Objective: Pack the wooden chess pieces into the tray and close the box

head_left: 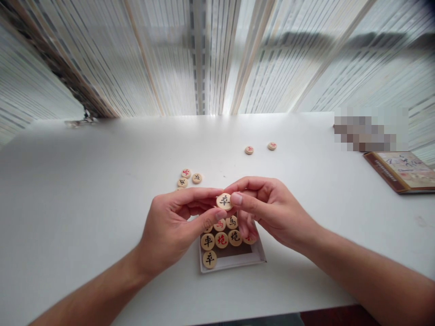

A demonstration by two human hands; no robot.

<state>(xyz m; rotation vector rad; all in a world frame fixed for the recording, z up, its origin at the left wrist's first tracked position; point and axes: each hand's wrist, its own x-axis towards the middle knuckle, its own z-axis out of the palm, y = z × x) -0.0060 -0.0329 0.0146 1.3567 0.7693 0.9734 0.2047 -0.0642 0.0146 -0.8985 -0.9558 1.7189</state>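
Between the fingertips of both hands is a round wooden Chinese chess piece (224,201) with a black character, its face turned up toward me. My left hand (176,222) pinches it from the left. My right hand (265,203) grips its right edge with thumb and fingers. Just below the hands lies a shallow open box (234,260) with several chess pieces set in rows, marked in red or black. One black-marked piece (210,259) sits alone in the row nearest me. My hands hide the box's far part.
On the white table (102,181), several loose chess pieces (196,178) lie beyond my left hand. Two red-marked pieces (249,150) lie farther back. A brown box lid or book (404,172) rests at the right, beside a blurred-out patch. Striped curtains (217,54) hang behind.
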